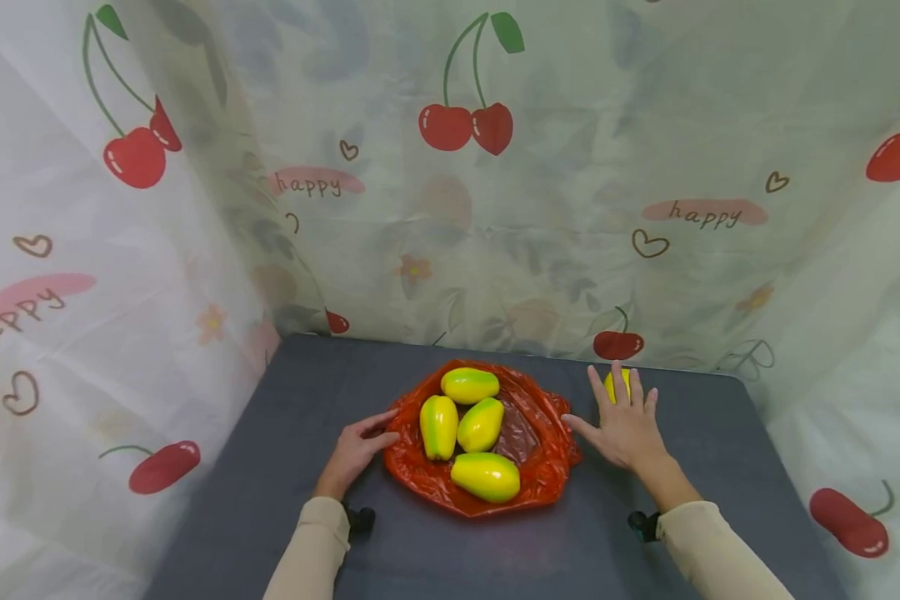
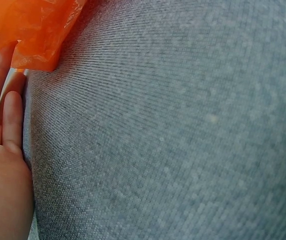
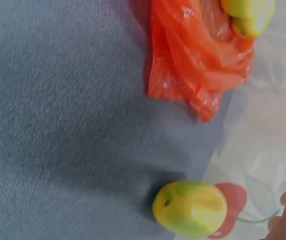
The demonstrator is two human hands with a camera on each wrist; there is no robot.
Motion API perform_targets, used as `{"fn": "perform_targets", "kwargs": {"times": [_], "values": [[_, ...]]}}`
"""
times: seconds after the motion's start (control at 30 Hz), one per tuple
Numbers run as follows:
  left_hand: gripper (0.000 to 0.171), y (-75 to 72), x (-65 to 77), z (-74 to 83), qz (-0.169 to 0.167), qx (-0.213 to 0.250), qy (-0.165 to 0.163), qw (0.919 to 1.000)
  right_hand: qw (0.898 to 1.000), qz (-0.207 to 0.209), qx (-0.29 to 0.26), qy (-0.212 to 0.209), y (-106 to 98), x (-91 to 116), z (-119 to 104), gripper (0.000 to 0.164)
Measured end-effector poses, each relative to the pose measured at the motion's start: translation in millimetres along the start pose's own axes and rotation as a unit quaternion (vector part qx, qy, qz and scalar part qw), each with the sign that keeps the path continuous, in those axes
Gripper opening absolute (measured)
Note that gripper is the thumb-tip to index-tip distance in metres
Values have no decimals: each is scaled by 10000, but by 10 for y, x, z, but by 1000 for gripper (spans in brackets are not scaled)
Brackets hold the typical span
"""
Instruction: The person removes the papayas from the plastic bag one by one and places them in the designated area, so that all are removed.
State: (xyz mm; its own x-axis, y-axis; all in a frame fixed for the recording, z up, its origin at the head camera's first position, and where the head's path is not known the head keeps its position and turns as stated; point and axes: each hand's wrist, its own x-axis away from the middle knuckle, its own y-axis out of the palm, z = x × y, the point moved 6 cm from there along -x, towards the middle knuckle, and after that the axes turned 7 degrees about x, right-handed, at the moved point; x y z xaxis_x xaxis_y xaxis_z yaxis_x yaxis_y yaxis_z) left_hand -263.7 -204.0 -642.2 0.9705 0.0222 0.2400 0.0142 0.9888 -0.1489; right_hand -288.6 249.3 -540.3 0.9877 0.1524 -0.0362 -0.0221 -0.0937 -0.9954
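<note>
Head view: red bag (image 1: 552, 467) holds four yellow-green fruits (image 1: 485, 477). Your left hand (image 1: 351, 454), fingers extended, touches bag's left edge. Your right hand (image 1: 626, 429), fingers spread wide, hovers right of bag. Fifth fruit (image 3: 190, 209) lies right of bag, apart.

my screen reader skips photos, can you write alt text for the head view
Four yellow-green fruits lie in an open red plastic bag on a dark grey table, a person's left grip at the bag's left edge. The right grip, spread wide, partly hides a fifth fruit right of the bag; a cherry-printed sheet hangs behind.
</note>
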Motion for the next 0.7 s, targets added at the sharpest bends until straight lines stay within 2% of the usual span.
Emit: {"fn": "perform_targets", "kwargs": {"times": [0.33,0.7], "values": [[50,-24,7,22,5,-30,67,10000,9984,-7,50,-560,-57,26,-382,103],[50,-13,10,23,12,-111,38,9999,9940,-100,-76,-1090,26,126,-783,104]]}}
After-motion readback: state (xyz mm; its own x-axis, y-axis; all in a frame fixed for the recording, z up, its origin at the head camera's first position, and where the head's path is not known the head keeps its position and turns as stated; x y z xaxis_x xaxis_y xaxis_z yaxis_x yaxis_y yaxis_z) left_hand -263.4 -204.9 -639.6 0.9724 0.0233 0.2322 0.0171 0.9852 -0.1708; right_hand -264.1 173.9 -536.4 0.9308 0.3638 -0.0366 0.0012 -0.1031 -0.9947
